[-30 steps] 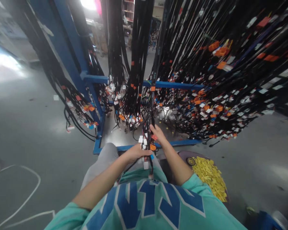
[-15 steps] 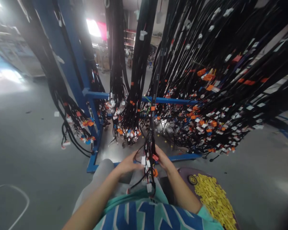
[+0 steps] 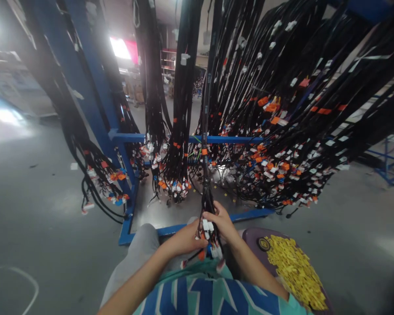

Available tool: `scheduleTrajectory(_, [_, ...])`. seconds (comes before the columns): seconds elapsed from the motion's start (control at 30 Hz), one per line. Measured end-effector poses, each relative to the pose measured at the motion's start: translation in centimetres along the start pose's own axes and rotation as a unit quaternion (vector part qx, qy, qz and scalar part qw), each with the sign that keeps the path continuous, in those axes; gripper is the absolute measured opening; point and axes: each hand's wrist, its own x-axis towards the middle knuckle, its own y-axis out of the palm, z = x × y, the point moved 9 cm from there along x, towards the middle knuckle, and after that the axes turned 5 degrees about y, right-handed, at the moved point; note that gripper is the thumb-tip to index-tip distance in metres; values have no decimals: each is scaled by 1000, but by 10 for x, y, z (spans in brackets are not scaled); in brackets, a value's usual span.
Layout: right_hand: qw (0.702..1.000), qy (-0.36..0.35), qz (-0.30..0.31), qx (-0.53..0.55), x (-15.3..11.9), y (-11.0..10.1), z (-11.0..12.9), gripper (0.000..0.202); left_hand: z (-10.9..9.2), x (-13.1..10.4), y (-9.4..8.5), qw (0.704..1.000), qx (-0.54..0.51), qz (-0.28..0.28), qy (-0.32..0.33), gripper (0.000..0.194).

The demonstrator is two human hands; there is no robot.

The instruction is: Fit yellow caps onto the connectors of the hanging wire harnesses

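A black wire harness hangs down in front of me, its lower end fanning into thin wires with white, orange and blue connectors. My left hand is closed around the connector end from the left, thumb across the front. Slightly higher, my right hand grips the wires from the right side, with its thumb over them near the white connectors. The loose tips dangle below both hands, close to my shirt. Some fingers of each hand are hidden behind the bundle.
A blue metal rack bears many hanging harnesses; a dense mass fills the right. Another bundle hangs at the left post. By my right knee is a purple container with small yellow pieces and a black tape roll.
My hands, loosely around the wires before, have closed on the bundle. The connectors are gathered closer together. The camera view has shifted slightly to the right.
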Motion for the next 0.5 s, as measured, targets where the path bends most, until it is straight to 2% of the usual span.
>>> scheduleTrajectory(0.1, [995, 5, -64, 78, 2, -31, 10, 37, 12, -6, -13, 996, -78, -28, -22, 62])
scheduleTrajectory(0.2, [985, -21, -104, 134, 1, -64, 34, 36, 25, -11, -29, 991, -93, -78, -49, 55])
scheduleTrajectory(0.37, [958, -141, -190, 161, -21, -112, 101, 32, 34, -15, -44, 981, -133, -129, -60, 46])
scheduleTrajectory(0.43, [936, -206, -240, 156, -39, -129, 132, 31, 36, -15, -46, 978, -140, -138, -64, 44])
scheduleTrajectory(0.5, [900, -279, -298, 150, -61, -147, 164, 30, 38, -14, -48, 977, -139, -146, -69, 42])
